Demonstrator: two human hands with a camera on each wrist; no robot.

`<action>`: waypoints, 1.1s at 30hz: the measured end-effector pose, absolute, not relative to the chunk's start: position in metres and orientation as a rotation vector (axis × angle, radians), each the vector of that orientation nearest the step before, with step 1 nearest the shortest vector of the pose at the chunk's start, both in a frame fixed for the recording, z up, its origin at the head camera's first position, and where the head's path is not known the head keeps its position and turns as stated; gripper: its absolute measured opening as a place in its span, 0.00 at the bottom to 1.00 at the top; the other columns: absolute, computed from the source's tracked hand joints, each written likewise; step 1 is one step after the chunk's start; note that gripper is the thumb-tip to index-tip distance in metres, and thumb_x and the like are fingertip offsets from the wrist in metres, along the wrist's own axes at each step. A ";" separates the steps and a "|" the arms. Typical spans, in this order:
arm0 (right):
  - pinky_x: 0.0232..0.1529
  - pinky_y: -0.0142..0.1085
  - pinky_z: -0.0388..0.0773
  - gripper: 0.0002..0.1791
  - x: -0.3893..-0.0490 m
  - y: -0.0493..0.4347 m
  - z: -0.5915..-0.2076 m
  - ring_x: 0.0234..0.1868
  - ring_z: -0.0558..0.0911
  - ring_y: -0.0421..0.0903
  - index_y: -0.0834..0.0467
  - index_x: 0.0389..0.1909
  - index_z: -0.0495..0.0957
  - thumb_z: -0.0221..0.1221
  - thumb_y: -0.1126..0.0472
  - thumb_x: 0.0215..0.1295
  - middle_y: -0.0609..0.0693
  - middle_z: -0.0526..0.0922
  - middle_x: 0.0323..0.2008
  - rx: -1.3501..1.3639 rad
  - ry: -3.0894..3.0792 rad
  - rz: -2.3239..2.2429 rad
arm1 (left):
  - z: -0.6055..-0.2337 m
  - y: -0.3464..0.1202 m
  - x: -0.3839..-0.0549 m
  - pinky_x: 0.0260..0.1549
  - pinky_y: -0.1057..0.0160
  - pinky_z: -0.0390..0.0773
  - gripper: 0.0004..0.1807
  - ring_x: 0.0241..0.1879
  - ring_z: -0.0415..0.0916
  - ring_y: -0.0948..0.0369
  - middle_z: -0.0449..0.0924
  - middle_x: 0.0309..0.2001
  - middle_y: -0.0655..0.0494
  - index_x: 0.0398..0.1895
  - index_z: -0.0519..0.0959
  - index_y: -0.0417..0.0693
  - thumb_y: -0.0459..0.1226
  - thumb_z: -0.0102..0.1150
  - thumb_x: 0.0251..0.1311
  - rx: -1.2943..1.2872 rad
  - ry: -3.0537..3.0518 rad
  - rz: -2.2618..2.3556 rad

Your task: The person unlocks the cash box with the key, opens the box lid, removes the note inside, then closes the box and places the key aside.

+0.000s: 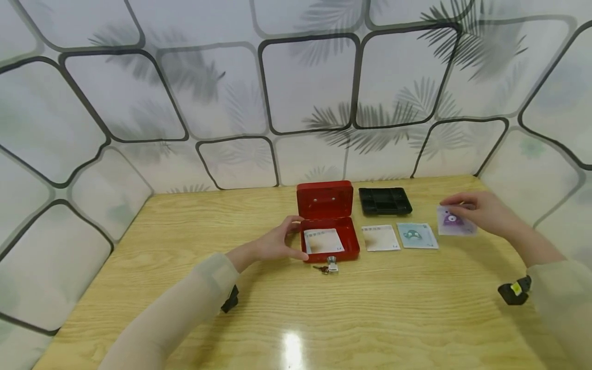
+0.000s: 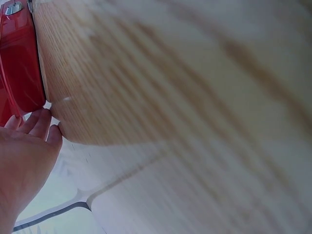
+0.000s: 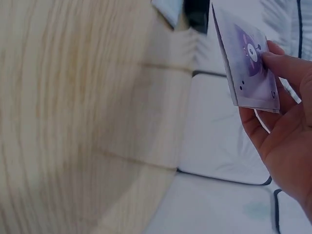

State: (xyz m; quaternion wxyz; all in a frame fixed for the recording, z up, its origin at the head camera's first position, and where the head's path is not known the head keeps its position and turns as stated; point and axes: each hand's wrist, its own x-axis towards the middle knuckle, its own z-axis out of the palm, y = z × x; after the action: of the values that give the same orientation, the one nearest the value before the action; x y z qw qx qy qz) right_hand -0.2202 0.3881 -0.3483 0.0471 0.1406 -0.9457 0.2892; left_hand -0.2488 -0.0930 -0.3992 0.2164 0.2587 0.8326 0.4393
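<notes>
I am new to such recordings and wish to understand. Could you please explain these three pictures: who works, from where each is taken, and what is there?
There is no machine: a person works bare-handed. The wide picture comes from a head-worn camera; the second and third, from left and right wrist cameras. On the wooden table is an open red cash box holding a white card, with a padlock and keys before it. A black compartment tray, another white card and a teal monster card lie to its right. The left hand touches the box's left side; the right hand's grip holds up a purple monster card.
</notes>
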 end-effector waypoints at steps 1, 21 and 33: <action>0.39 0.15 0.65 0.12 -0.222 0.392 -0.350 0.41 0.65 0.15 0.66 0.49 0.81 0.58 0.66 0.69 0.66 0.81 0.48 0.430 -2.891 0.872 | -0.399 -0.093 -0.249 0.68 0.49 0.50 0.47 0.71 0.53 0.50 0.57 0.71 0.44 0.70 0.51 0.48 0.40 0.72 0.54 0.719 2.306 1.219; 0.38 0.28 0.73 0.10 -0.241 0.414 -0.390 0.39 0.75 0.34 0.66 0.45 0.82 0.62 0.68 0.63 0.62 0.83 0.44 0.423 -3.036 0.861 | -0.400 -0.094 -0.249 0.68 0.48 0.50 0.47 0.71 0.54 0.51 0.58 0.71 0.46 0.70 0.52 0.49 0.42 0.73 0.53 0.731 2.305 1.212; 0.37 0.32 0.74 0.11 -0.246 0.406 -0.393 0.39 0.78 0.45 0.69 0.43 0.82 0.64 0.69 0.60 0.63 0.83 0.42 0.408 -3.116 0.824 | -0.398 -0.094 -0.249 0.68 0.49 0.51 0.47 0.70 0.54 0.51 0.58 0.70 0.45 0.70 0.52 0.48 0.41 0.73 0.54 0.722 2.308 1.211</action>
State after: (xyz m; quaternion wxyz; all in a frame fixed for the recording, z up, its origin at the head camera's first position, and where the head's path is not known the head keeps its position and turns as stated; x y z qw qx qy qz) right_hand -0.2457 0.4056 -0.3929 -0.0537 0.1253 -0.9577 0.2533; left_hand -0.2490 -0.0936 -0.3983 0.2170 0.2607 0.8330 0.4370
